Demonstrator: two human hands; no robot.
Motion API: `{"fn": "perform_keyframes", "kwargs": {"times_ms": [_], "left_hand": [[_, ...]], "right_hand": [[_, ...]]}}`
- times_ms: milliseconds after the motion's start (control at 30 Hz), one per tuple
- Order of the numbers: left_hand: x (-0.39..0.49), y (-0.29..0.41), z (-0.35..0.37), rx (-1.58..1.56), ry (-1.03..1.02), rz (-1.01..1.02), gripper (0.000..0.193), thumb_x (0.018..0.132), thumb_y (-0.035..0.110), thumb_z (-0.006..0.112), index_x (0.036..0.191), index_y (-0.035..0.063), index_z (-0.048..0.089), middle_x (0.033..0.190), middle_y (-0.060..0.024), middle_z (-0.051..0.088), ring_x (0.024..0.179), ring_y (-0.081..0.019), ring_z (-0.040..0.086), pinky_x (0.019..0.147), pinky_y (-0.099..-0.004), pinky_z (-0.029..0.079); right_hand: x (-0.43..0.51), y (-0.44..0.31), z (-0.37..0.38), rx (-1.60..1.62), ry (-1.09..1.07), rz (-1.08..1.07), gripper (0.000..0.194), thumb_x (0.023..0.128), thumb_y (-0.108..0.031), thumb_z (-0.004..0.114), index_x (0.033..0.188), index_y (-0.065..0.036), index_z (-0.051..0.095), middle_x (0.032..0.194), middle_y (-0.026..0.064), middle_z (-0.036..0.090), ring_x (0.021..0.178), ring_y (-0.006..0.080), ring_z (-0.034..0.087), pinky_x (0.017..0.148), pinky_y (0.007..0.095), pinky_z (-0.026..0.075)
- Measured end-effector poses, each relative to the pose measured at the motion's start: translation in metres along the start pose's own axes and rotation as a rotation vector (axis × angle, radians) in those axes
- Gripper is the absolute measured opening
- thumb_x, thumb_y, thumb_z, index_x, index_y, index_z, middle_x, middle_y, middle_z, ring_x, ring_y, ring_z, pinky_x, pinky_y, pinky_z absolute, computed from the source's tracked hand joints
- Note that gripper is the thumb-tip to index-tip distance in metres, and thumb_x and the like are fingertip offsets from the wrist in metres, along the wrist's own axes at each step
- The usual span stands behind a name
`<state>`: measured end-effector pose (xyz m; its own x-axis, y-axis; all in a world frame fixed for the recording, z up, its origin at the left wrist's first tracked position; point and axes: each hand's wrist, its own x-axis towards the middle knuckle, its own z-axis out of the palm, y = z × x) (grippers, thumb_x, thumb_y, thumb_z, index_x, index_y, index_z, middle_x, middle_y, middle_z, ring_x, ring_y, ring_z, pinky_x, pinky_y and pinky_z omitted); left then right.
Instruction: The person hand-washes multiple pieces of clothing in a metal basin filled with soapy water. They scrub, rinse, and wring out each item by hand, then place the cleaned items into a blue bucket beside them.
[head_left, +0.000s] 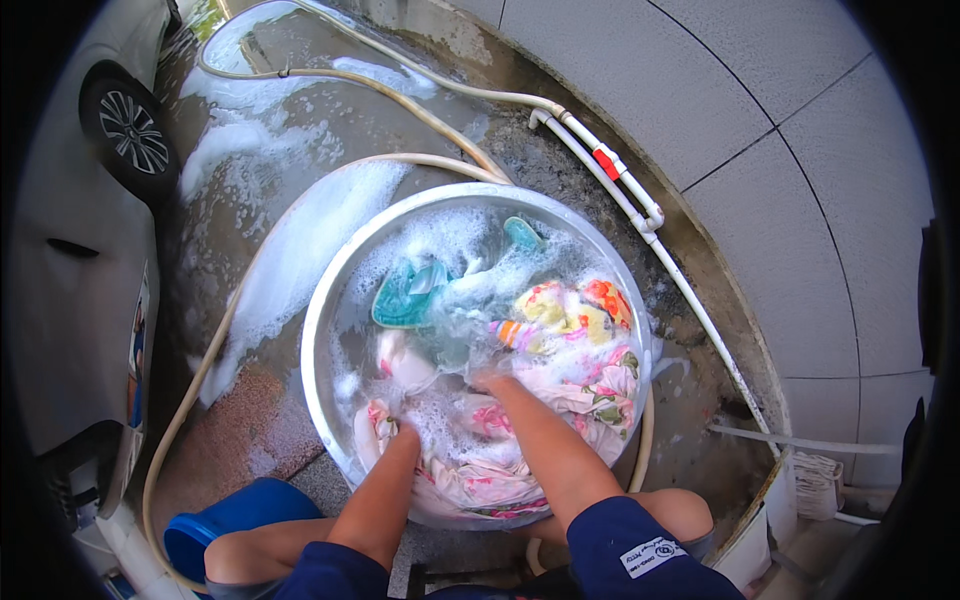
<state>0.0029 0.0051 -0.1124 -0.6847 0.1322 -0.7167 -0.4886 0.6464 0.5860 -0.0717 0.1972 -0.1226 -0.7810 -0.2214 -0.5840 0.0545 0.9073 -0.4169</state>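
Note:
A large round metal basin (319, 360) of sudsy water stands between my knees, with wet fabric in it. My left hand (406, 435) is sunk to the wrist beside a bunched pink-and-white floral cloth (487, 484); its fingers are hidden. Farther in, my right hand (491, 381) dips into the foam near the middle, blurred by the water, so its grip does not show. A teal cloth item (405, 304) floats at the far left of the basin, and a smaller teal piece (523, 233) near the far rim. Yellow-and-orange patterned cloth (566, 307) lies at the right.
A blue plastic bucket (251, 514) lies tipped by my left knee. A beige hose (217, 341) loops around the basin's left side. White pipes with a red-handled valve (606, 163) run along the raised tiled ledge (772, 225). A parked car (82, 300) stands at left; foam covers the wet ground.

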Motion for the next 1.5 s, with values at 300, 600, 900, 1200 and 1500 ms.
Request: {"fn": "perform_keyframes", "kwargs": {"times_ms": [300, 600, 900, 1200, 1500], "left_hand": [[-0.064, 0.097, -0.083, -0.268, 0.969, -0.021, 0.066, 0.09, 0.049, 0.061, 0.122, -0.008, 0.057, 0.111, -0.0281, 0.063, 0.098, -0.0359, 0.063, 0.092, -0.0435, 0.048], [-0.109, 0.158, -0.069, -1.494, 0.339, 0.975, 0.045, 0.1, 0.038, 0.052, 0.126, 0.0012, 0.057, 0.109, -0.0089, 0.065, 0.098, -0.0203, 0.064, 0.089, -0.0368, 0.052], [-0.117, 0.148, -0.117, -1.136, 0.288, 0.356, 0.025, 0.094, 0.017, 0.06, 0.112, 0.0014, 0.066, 0.097, -0.0083, 0.069, 0.078, -0.0162, 0.067, 0.068, -0.0317, 0.055], [-0.036, 0.076, -0.061, -0.232, 0.836, -0.028, 0.082, 0.087, 0.035, 0.07, 0.15, 0.0026, 0.032, 0.128, -0.0391, 0.048, 0.119, -0.0515, 0.05, 0.102, -0.0493, 0.041], [0.005, -0.034, -0.039, 0.259, 0.239, -0.181, 0.062, 0.098, 0.048, 0.047, 0.133, -0.0028, 0.054, 0.124, -0.0289, 0.06, 0.115, -0.0417, 0.058, 0.097, -0.0447, 0.046]], "right_hand": [[-0.121, -0.105, -0.113, 1.231, 0.257, -0.274, 0.036, 0.076, -0.007, 0.061, 0.11, 0.002, 0.069, 0.102, 0.0045, 0.067, 0.089, 0.0114, 0.06, 0.081, 0.0264, 0.048], [-0.227, -0.212, -0.124, 0.736, 0.455, -0.666, 0.018, 0.076, -0.016, 0.067, 0.074, -0.003, 0.056, 0.072, 0.0195, 0.058, 0.068, 0.0318, 0.063, 0.064, 0.0419, 0.048], [-0.034, -0.051, -0.15, 0.295, 0.819, -0.296, 0.025, 0.082, -0.026, 0.066, 0.093, -0.003, 0.066, 0.091, 0.0229, 0.065, 0.087, 0.041, 0.065, 0.072, 0.0485, 0.049], [-0.061, -0.095, -0.051, 0.139, 0.667, -0.206, 0.078, 0.081, -0.044, 0.071, 0.146, -0.012, 0.042, 0.14, 0.0256, 0.044, 0.128, 0.0454, 0.044, 0.105, 0.0537, 0.036], [-0.008, -0.013, 0.056, 0.852, 0.113, 0.233, 0.051, 0.088, -0.032, 0.062, 0.13, -0.004, 0.056, 0.115, 0.0199, 0.065, 0.103, 0.0331, 0.064, 0.088, 0.0472, 0.051]]}}
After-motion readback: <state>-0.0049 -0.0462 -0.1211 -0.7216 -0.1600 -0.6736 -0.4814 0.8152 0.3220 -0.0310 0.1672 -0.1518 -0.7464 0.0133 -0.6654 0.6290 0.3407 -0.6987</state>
